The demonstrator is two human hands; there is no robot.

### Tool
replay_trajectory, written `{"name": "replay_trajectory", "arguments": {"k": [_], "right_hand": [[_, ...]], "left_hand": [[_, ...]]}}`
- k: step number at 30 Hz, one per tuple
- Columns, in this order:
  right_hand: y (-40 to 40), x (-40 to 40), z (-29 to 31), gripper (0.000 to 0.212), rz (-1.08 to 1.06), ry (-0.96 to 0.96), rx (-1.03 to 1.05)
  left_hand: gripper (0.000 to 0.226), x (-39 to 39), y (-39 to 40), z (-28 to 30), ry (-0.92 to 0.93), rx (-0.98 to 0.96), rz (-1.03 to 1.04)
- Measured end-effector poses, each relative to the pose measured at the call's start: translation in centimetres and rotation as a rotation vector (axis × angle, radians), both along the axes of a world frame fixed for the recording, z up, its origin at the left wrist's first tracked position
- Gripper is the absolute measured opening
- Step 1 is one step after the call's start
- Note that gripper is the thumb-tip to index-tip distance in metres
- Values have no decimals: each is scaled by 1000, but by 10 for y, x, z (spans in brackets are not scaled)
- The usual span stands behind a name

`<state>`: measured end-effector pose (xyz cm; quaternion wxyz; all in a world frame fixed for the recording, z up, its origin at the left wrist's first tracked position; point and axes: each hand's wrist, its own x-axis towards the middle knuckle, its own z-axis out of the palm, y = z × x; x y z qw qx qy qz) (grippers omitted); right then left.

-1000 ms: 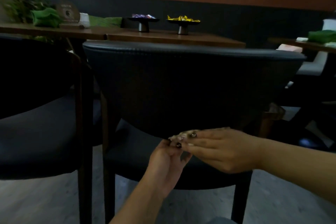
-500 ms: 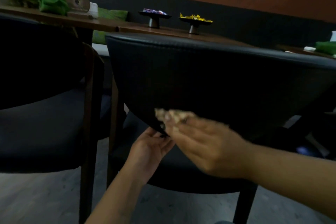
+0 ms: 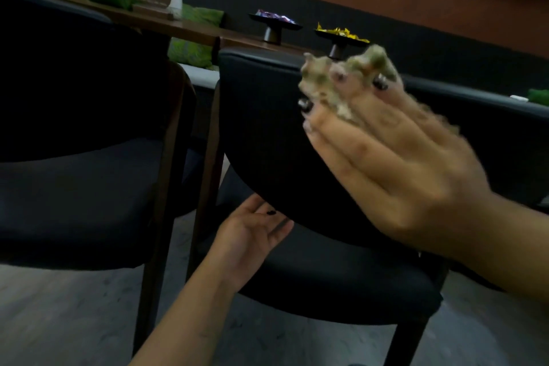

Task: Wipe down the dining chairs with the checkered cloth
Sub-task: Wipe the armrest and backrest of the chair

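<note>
Dark chair backrest (image 3: 261,128) blocks the middle, w/ right hand (image 3: 395,169) and bunched cloth (image 3: 329,89) in front of it. Open gap under backrest, above seat (image 3: 326,282); left hand (image 3: 252,235) sits in it. Narrow slot betw. this chair & second chair (image 3: 74,134) on the left. Table (image 3: 190,30) behind.

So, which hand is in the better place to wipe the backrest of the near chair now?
The right hand. It holds the bunched cloth under its fingers, high against the chair backrest, near the top edge. The left hand is low, open and holds nothing, beside the lower edge of the backrest.
</note>
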<state>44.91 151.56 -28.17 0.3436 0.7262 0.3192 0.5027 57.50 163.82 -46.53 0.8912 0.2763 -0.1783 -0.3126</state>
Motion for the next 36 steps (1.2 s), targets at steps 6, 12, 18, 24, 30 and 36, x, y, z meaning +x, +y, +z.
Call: {"name": "replay_trajectory", "arguments": {"k": [6, 12, 18, 24, 30, 36], "right_hand": [[-11, 13, -74, 25, -145, 275, -180], [4, 14, -57, 26, -133, 373, -163], [36, 35, -16, 28, -124, 55, -40], [22, 40, -92, 32, -294, 342, -253], [50, 44, -46, 31, -187, 300, -58], [66, 63, -8, 30, -214, -31, 26]], "left_hand": [[59, 0, 4, 5, -34, 61, -26], [52, -3, 8, 7, -38, 50, -61], [55, -3, 7, 10, -4, 69, -6], [54, -1, 15, 4, -95, 75, -69], [72, 2, 21, -6, -90, 23, -114], [64, 12, 28, -11, -71, 37, -93]]}}
